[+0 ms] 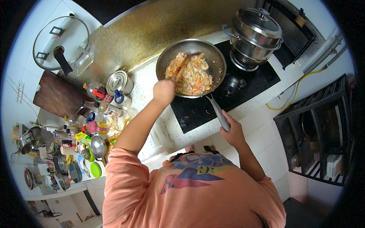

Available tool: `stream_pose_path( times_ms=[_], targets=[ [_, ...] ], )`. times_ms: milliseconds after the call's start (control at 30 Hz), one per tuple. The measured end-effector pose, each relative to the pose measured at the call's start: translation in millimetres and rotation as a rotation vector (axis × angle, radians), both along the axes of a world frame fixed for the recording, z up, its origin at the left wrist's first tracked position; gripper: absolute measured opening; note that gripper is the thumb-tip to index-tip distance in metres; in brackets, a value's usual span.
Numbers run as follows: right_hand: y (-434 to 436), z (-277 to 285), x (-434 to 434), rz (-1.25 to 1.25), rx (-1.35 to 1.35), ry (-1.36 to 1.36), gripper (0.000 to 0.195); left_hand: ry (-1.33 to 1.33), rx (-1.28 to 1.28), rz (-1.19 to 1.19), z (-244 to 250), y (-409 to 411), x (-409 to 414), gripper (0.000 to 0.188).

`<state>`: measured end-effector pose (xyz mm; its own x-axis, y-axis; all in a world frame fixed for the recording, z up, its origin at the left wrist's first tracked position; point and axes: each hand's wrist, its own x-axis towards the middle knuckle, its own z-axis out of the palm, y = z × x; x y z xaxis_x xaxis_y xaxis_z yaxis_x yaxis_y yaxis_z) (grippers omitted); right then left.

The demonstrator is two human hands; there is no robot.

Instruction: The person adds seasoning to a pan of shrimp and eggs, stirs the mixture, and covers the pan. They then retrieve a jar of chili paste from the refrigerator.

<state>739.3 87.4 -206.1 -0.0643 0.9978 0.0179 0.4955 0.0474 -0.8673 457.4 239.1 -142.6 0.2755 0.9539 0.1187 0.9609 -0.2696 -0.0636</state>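
My left hand (164,91) is closed around the wooden handle of a spatula (182,65), whose dark head sits among the food at the far side of the pan. Shrimp in a pale, crumbly coating (190,74) cover much of the bottom of a deep wok-style frying pan (219,64). The pan rests over the left side of the black glass gas hob (188,118). With my right hand (234,129) I grip the end of the pan's grey handle (219,112). The burner under the pan is hidden.
A lidded steel steamer pot (253,37) stands on the right burner. Bottles (107,108), a tin can (119,82) and a cutting board (61,92) crowd the left counter. A glass lid (61,42) hangs on the wall. A black rack (310,131) is at right.
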Motion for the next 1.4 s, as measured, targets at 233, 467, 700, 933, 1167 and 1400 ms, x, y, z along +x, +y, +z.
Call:
stream_pose_path(
  times_ms=[233,467,700,933,1167,1400],
  targets=[
    [-2,0,0,-0.004,0.054,0.013,0.07,-0.014,0.083,-0.237,44,-35,-55,0.053],
    [0,-1,-1,-0.014,0.01,0.014,0.07,0.102,-0.029,-0.209,93,-82,-72,0.04],
    [1,0,2,0.025,0.029,-0.021,0.07,-0.049,-0.085,-0.036,35,-66,-21,0.045],
    [1,-2,1,0.02,0.037,-0.033,0.069,-0.136,-0.028,0.109,75,-113,-70,0.045],
    [1,-3,1,0.023,0.1,-0.069,0.07,0.193,0.013,-0.05,85,-85,-61,0.034],
    [1,-3,2,0.01,0.019,-0.008,0.069,0.008,-0.074,0.086,73,-47,-51,0.044]
  ],
)
